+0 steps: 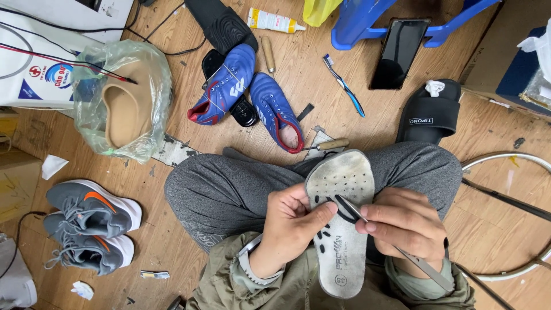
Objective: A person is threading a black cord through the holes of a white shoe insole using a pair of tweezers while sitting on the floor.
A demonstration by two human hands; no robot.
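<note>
Insole (343,229) lies on the lap, long axis near-to-far, pinched at its left edge by left hand (290,224) fingers. Right hand (402,224) grips thin metal tool (390,244), tip on insole's middle.

Single head-worn view, steeply downward, close over the lap and wooden floor (321,86).

A worn wooden plank floor (298,86) lay in soft, even light, with a blue plastic stool (367,20) standing at its far edge.
</note>
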